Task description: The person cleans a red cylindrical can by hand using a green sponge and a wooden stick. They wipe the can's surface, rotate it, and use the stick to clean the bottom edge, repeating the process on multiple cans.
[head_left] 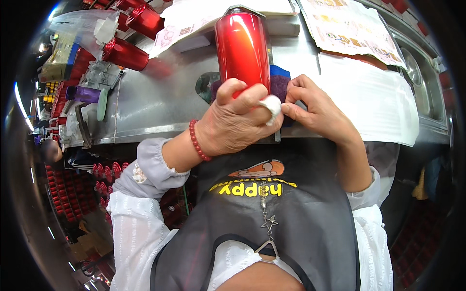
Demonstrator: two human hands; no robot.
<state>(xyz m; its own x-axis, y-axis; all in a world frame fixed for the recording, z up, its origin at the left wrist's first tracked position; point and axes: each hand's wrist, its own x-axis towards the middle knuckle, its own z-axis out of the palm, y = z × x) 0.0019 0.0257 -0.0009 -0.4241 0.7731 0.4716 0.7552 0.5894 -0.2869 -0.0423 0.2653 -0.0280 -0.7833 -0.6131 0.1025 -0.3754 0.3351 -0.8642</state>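
A glossy red tapered metal cup or housing (242, 48) lies lengthwise on the bench, its near end over a dark purple cloth pad (279, 86). My left hand (238, 114) is at its near end, fingers curled, with a wad of white cloth (272, 107) between the fingers. Just right of the cloth, my right hand (315, 109) is closed with thumb and forefinger together, close to the pad. What those fingertips hold, if anything, is too small to make out.
Similar red cups (125, 54) lie at the far left of the metal bench (141, 106). A purple translucent piece (82, 94) is near the left edge. White paper sheets (369, 97) cover the right side, with printed sheets (354, 31) behind and a steel basin (427, 92) beyond.
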